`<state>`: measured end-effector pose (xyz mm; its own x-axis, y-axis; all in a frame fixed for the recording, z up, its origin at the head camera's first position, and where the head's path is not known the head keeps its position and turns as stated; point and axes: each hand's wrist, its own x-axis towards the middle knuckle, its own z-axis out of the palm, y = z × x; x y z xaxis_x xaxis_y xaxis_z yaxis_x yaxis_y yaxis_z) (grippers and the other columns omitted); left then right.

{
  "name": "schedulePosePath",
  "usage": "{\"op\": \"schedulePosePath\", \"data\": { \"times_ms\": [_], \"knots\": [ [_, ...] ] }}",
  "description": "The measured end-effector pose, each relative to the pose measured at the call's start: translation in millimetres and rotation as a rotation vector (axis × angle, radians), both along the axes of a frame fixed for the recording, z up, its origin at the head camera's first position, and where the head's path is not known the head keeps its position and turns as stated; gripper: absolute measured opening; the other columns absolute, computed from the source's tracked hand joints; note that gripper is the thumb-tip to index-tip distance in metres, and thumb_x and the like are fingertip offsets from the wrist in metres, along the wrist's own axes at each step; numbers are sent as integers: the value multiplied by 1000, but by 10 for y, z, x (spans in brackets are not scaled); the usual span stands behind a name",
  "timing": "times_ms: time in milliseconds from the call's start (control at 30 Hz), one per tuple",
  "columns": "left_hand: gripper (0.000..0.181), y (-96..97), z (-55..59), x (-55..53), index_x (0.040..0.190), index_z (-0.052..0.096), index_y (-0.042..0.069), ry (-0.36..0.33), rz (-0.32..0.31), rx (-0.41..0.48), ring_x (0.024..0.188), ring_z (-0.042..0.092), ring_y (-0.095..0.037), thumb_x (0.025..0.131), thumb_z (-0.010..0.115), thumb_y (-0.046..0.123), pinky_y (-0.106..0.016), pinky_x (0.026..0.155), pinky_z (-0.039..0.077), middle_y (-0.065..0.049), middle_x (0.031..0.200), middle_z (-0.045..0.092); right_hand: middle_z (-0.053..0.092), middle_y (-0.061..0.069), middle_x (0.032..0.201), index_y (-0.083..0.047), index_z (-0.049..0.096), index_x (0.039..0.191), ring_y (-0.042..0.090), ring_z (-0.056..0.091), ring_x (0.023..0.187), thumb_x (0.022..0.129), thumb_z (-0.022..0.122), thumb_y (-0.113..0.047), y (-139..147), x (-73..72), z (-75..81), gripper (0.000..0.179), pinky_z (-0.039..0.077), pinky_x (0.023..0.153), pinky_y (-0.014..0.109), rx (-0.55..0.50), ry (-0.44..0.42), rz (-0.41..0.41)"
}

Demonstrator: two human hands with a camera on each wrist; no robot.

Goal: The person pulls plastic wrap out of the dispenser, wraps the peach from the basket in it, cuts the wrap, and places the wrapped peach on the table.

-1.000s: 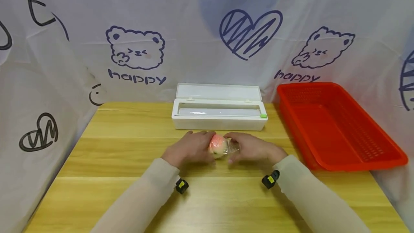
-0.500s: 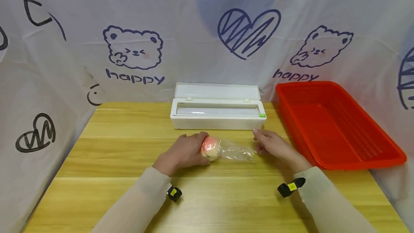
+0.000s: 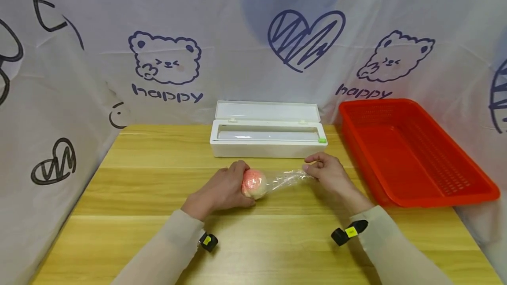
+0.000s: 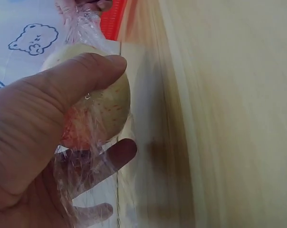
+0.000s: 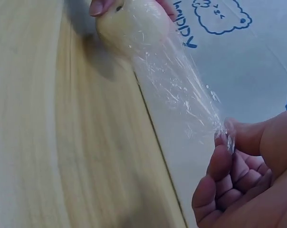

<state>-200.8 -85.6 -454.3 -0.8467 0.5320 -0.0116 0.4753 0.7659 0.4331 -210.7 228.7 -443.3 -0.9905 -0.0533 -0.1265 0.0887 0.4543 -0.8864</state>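
Note:
A red and cream peach [image 3: 255, 184] is wrapped in clear plastic film, near the middle of the table in the head view. My left hand [image 3: 225, 189] grips it from the left, with the thumb across its near side in the left wrist view. A gathered tail of cling film [image 3: 288, 179] stretches from the peach to the right. My right hand [image 3: 329, 175] pinches the tail's end between thumb and fingertips, plain in the right wrist view [image 5: 243, 166]. More loose film [image 4: 79, 175] hangs below the peach by the left fingers.
A white cling film dispenser [image 3: 269, 151] with its lid raised stands behind the hands, a roll [image 3: 269, 136] inside. A red plastic basket [image 3: 416, 162] sits at the right of the wooden table [image 3: 138, 188]. A printed cloth [image 3: 229, 56] hangs behind.
The right hand let go, moved right, then took hold of the film's end and pulled it into a narrow tail. The left hand and peach shifted slightly left.

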Motion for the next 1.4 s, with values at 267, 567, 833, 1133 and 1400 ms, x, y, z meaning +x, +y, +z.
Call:
{"op": "schedulePosePath", "data": {
  "times_ms": [267, 567, 833, 1133, 1400],
  "knots": [
    [81, -62, 100, 89, 131, 50, 7, 93, 37, 124, 90, 65, -17, 73, 94, 45, -33, 84, 57, -3, 110, 64, 61, -4, 78, 9, 62, 119, 10, 56, 70, 106, 65, -16, 15, 84, 234, 28, 53, 65, 22, -164, 81, -113],
    [80, -59, 229, 154, 125, 49, 3, 243, 86, 218, 89, 66, -23, 71, 98, 37, -38, 81, 58, -10, 108, 67, 63, -4, 89, 2, 62, 115, 11, 62, 81, 111, 49, -46, -84, 322, 395, 50, 58, 73, 25, -340, 10, -170],
    [79, -5, 251, 186, 125, 51, 2, 301, 68, 208, 96, 62, -24, 71, 97, 36, -41, 91, 55, -9, 110, 61, 62, -1, 89, 0, 60, 110, 12, 63, 79, 110, 57, -37, -284, 319, 532, 38, 61, 76, 27, -385, 17, -91],
    [80, 10, 247, 211, 127, 46, 3, 263, 59, 276, 96, 60, -22, 72, 96, 33, -37, 86, 56, -10, 114, 61, 61, -6, 78, -9, 71, 90, 10, 60, 68, 102, 70, -10, -362, 298, 554, 12, 56, 73, 21, -413, 225, -208],
    [84, 43, 244, 229, 125, 43, 2, 335, 148, 334, 95, 66, -28, 69, 100, 28, -41, 84, 59, -15, 114, 62, 61, 0, 83, -6, 66, 101, 11, 61, 72, 111, 55, -24, -430, 386, 475, 24, 58, 68, 23, -768, 218, -236]
  ]
}}
